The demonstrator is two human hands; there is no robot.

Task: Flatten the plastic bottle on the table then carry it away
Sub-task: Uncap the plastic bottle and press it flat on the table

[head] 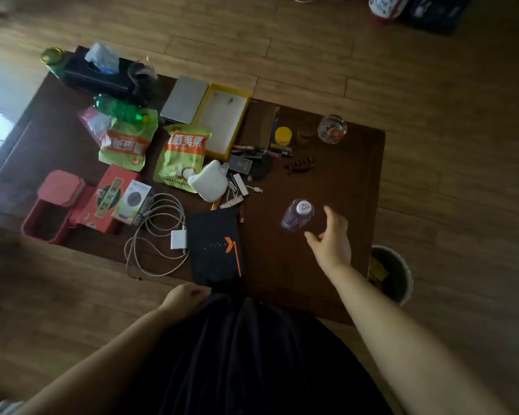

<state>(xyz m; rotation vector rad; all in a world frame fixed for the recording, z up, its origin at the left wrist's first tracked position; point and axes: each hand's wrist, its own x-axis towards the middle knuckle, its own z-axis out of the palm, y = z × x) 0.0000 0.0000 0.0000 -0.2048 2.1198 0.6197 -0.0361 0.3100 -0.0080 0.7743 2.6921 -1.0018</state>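
Note:
A clear plastic bottle (297, 215) with a white cap stands upright on the dark wooden table (342, 175), right of the middle. My right hand (331, 239) hovers just to its right and nearer to me, fingers spread, a small gap between it and the bottle, holding nothing. My left hand (184, 296) rests curled against my dark clothing at the table's near edge, and I see nothing in it.
Left of the bottle lie a black pouch (215, 244), a coiled cable with a white charger (159, 235), snack bags (182, 158), red boxes (72, 202) and a yellow-edged box (222, 118). A glass ashtray (332, 128) sits at the far right. A waste bin (393, 274) stands on the floor beside the table.

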